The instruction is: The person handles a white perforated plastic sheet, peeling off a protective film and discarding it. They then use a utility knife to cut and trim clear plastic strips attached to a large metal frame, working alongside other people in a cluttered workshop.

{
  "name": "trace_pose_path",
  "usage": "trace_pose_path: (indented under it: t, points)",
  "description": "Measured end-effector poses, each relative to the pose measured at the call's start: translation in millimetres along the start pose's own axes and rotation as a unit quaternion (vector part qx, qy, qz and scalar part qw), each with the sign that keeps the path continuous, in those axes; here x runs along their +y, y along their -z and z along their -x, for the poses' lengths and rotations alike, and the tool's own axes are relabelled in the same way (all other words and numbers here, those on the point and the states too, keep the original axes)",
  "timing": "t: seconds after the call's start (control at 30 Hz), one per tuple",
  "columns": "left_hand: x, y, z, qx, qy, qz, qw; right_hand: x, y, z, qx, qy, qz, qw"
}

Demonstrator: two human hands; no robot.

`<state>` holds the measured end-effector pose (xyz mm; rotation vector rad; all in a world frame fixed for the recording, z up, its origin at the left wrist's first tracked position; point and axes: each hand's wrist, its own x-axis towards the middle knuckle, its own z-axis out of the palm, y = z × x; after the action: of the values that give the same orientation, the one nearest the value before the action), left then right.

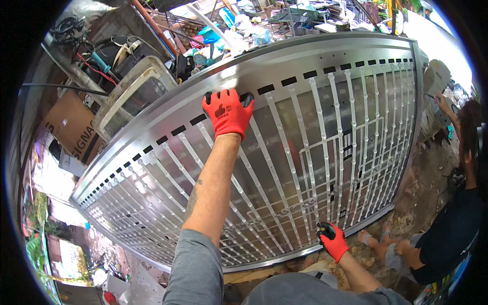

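The left hand point(227, 113) is leaning half-open, thumb spread, on the upper part of a large metal light panel point(295, 61), which is stretching before the person, bearing rows of LED strips point(317, 105). The right hand point(334, 242) is curling near the panel's lower edge (around what, I cannot tell).

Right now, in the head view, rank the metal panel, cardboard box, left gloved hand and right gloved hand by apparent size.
1. Metal panel, by far
2. Cardboard box
3. Left gloved hand
4. Right gloved hand
Distance and lens bending may explain the hands' difference.
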<state>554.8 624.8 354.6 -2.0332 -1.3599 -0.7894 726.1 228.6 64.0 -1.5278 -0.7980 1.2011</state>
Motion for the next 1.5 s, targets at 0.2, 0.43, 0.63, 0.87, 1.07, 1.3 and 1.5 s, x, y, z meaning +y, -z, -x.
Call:
trace_pose_path:
  t: [0.2, 0.43, 0.63, 0.87, 1.07, 1.3, 1.5]
  points:
    - [8, 0, 1, -0.025, 0.002, -0.033, 0.999, 2, 12, -3, -0.008, 0.064, 0.039, 0.997]
    - [2, 1, -11, -0.08, -0.045, -0.02, 0.996, -3, 18, 1, -0.002, 0.043, 0.005, 0.999]
    - [-17, 0, -10, -0.089, -0.09, -0.025, 0.992, 4, 28, 7, 0.007, 0.001, -0.04, 0.999]
    - [-24, -5, -16, -0.107, -0.115, 0.009, 0.988, 44, 49, -2, 0.05, 0.03, 0.027, 0.998]
    - [-36, 2, -13, -0.134, -0.119, -0.001, 0.984, -13, 19, -29, 0.049, 0.08, 0.102, 0.99]
    - [-49, 13, -5, -0.055, -0.129, 0.03, 0.99, -128, -57, -111, 0.058, 0.237, 0.125, 0.962]
    - [-33, 13, -14, -0.133, -0.091, 0.03, 0.986, -224, -106, -177, 0.022, 0.284, 0.096, 0.954]
